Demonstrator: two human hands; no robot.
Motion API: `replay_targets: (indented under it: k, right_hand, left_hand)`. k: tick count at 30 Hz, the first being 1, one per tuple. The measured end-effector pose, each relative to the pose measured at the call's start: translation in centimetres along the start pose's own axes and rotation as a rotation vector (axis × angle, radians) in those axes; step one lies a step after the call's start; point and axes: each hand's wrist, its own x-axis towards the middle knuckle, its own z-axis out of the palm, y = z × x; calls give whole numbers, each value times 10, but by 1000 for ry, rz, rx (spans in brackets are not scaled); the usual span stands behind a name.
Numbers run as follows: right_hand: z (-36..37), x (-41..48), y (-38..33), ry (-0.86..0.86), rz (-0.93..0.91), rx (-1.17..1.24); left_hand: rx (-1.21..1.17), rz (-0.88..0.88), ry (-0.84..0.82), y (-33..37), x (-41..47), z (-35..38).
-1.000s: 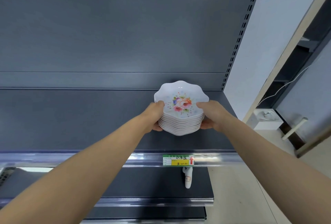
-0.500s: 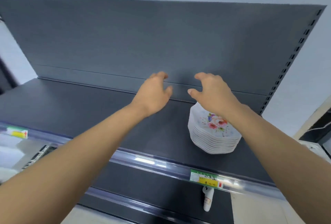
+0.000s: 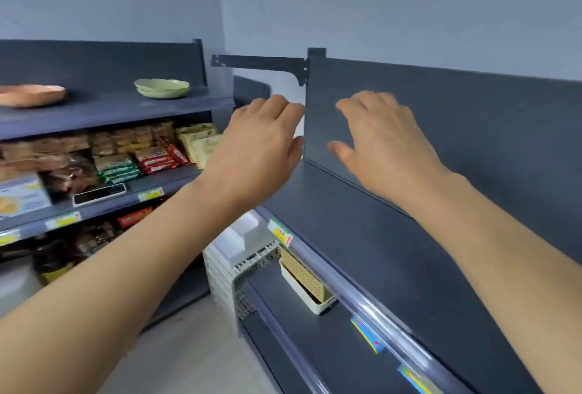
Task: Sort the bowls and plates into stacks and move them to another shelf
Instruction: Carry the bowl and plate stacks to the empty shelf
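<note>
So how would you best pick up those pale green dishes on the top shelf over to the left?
Probably with both hands, one on each side of the green dishes, fingers under the lower one's flared rim. They look like two shallow dishes nested upright near the shelf front, so coming from the open front and lifting them together seems easiest.

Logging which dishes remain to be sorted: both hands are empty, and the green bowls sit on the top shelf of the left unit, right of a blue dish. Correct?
Not quite. In the head view the dish left of the green bowls is orange-pink, not blue. The left hand and right hand are empty.
</note>
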Motion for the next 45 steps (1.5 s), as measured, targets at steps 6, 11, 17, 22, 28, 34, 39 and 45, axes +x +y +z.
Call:
replay_targets:
  k: [6,11,17,22,28,34,39,45]
  right_hand:
    - [32,94,-113,44,-214,102]
    - [60,158,-186,69,-346,165]
    - [101,227,-238,98,-461,230]
    - [134,282,-264,98,-544,285]
    - [167,347,-292,86,-596,336]
    - [202,396,-341,63,-629,351]
    - [228,439,-390,75,-608,345]
    - [256,491,-439,42,-526,332]
  left_hand:
    - [211,-123,11,-131,-28,-27]
    - [311,-242,1,-214,-45,-40]
    - [453,-343,-20,-284,-53,-28]
    - [546,-418,-48,-328,-42,-13]
    - [605,-493,-58,-382,-32,2]
    - [633,-592,-88,-455,-41,14]
    - [588,-614,-77,-533,-43,29]
    - [516,-615,-79,-623,-35,49]
